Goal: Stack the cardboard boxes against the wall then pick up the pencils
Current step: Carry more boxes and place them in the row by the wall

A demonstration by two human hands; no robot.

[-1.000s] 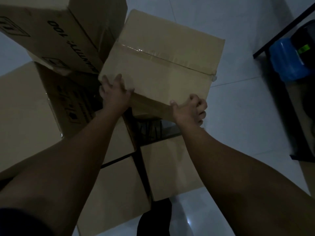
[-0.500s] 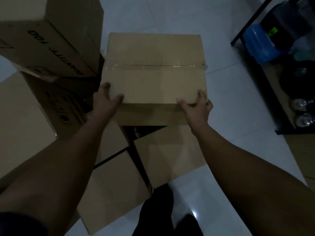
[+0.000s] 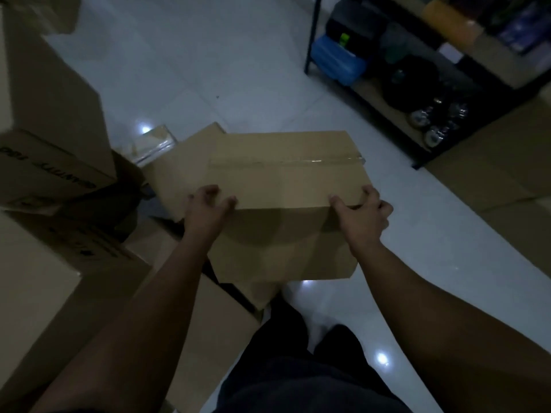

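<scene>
Brown tape-sealed cardboard box (image 3: 286, 171) at centre, gripped at near top corners: left hand (image 3: 205, 210) at 9 o'clock, right hand (image 3: 362, 213) at 3 o'clock, thumbs on lid, fingers curled round sides. Other brown cardboard boxes (image 3: 50, 120) at 9 o'clock. Black metal shelf rack (image 3: 311, 40) at 2 o'clock.

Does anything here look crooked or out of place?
Yes: the cardboard boxes at left lean at different angles, not stacked. The taped box held by the left hand and right hand looks undamaged.
</scene>
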